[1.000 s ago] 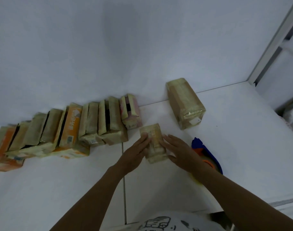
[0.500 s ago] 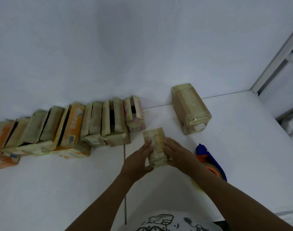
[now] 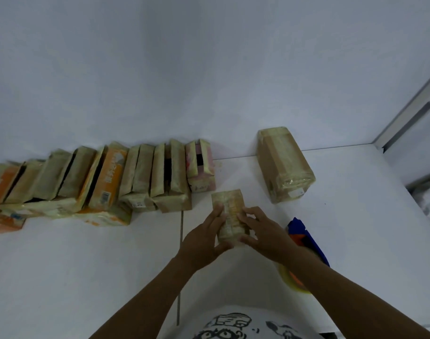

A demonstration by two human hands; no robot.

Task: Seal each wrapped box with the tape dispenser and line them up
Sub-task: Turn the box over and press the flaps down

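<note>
Left hand and right hand clamp curled fingers on a small tan tape-wrapped box; row of wrapped boxes at ten o'clock, blue-orange plastic tape dispenser at four.

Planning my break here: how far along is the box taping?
Done: a row of boxes stands lined up along the wall. In hand: the left hand and right hand grip a small wrapped box. Left: placing it, plus the larger box standing apart; the tape dispenser lies idle.

Small box: tan, taped, near row's right end.
Row of boxes: tan, orange, pink, side by side.
Large box: brown, apart, right.
Tape dispenser: blue, partly hidden.
</note>
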